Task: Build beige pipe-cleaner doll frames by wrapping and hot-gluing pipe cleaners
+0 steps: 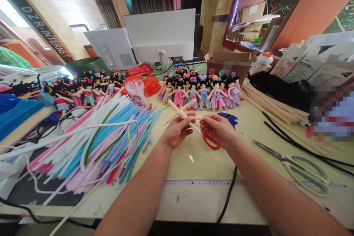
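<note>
Both hands meet above the middle of the table, holding a small beige figure of bent pipe cleaners (pixel 181 111) with several limbs sticking out. My left hand (pixel 179 129) pinches its middle between thumb and fingers. My right hand (pixel 215 123) is closed on one of its thin limbs, stretched toward the right. Under the right hand lie red-handled scissors (pixel 211 143), partly hidden. A blue glue gun (pixel 229 118) rests just behind the right hand. Larger scissors with pale green handles (pixel 300 171) lie open beside my right forearm.
Colourful pipe cleaners (pixel 96 140) pile up at left, a white cable (pixel 110 124) across them. Finished dolls (pixel 203 94) stand at the back, before a cardboard box (pixel 231 62) and monitor (pixel 163 31). Beige pipe cleaners (pixel 273 103) and black ones (pixel 279 88) lie at right.
</note>
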Demonstrator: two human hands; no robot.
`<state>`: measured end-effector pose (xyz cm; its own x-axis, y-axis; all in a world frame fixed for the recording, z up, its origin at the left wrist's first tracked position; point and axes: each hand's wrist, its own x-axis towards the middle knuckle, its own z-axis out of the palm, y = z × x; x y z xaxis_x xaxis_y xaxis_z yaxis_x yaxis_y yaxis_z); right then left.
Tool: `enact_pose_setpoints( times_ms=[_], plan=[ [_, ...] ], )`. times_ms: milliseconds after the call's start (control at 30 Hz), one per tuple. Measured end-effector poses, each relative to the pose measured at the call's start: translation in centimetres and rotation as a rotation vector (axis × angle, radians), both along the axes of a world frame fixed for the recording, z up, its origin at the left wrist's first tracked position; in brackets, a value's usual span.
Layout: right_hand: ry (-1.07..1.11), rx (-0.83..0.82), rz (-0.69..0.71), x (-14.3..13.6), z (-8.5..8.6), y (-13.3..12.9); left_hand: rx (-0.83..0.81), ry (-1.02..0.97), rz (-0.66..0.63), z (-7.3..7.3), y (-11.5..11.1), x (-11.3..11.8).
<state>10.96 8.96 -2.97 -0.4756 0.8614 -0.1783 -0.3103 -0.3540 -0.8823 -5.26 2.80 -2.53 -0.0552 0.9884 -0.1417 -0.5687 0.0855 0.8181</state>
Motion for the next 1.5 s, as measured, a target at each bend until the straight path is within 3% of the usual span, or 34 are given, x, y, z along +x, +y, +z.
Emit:
enact_pose_setpoints(
  times_ms=[200,500,933,1067,1233,1333,1500],
  plan=[
    [-0.060,-0.015,0.022,-0.3,-0.1,0.0,-0.003,0.001,0.102,0.0,0.4,-0.3],
    [-0.128,0.014,0.161,-0.6,0.1,-0.9,0.066,-0.004,0.114,-0.1,0.5,-0.3],
    [-0.189,0.032,0.161,-0.8,1.1,-1.4,0.094,-0.048,0.173,-0.2,0.8,-0.9],
    [-0.148,0.110,0.261,-0.4,2.8,-2.9,0.086,-0.095,0.232,-0.5,1.1,-1.5],
    [-0.055,0.212,0.332,2.0,6.8,-4.6,0.013,-0.141,0.247,-1.1,1.4,-1.8],
    [-0.050,0.319,0.178,4.1,9.3,-1.8,-0.016,-0.115,0.237,-1.2,1.4,-1.5],
    [-0.088,0.342,-0.215,6.2,13.1,8.7,-0.095,-0.055,0.210,-1.5,1.4,-1.2]
  ],
)
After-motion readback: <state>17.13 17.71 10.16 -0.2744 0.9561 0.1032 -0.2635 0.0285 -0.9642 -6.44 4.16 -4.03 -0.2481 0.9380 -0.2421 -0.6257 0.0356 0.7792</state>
